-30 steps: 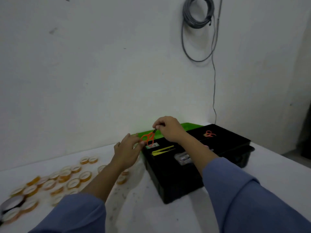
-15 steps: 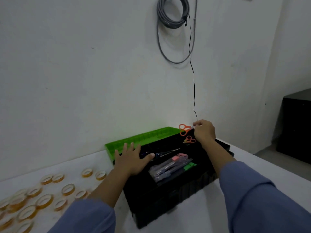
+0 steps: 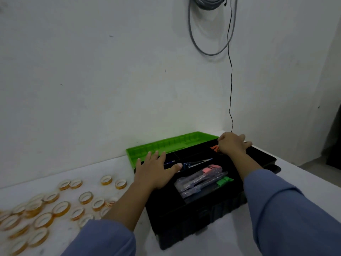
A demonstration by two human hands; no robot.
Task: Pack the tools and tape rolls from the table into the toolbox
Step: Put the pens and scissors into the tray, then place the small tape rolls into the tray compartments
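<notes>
Head view. One black toolbox (image 3: pixel 193 218) stands open on the white desk (image 3: pixel 304 183), its green lid (image 3: pixel 166 146) laid back toward the wall (image 3: pixel 92 80). The left hand (image 3: pixel 156 170) lies flat, fingers spread, on the box's near-left corner and grips nothing. The right hand (image 3: pixel 233 145) rests at the far-right compartment, fingers curled over orange scissors (image 3: pixel 215 148); only a small part of the handles shows, so whether it grips them cannot be told, nor whether more than one pair lies there. In the middle compartment lie several utility knives in clear wrappers (image 3: pixel 199 182), overlapping so that no firm count is possible; one has a pink slider, another a green end. Behind them lies one blue-handled tool with a metal tip (image 3: pixel 197 161), its handle partly covered by the left thumb. On the desk to the left of the box are roughly two dozen amber tape rolls (image 3: pixel 60 207), some blurred and cut off by the frame edge. One grey cable coil (image 3: pixel 208 24) hangs on the wall, and one thin black wire (image 3: pixel 230 89) drops down behind the right hand.
</notes>
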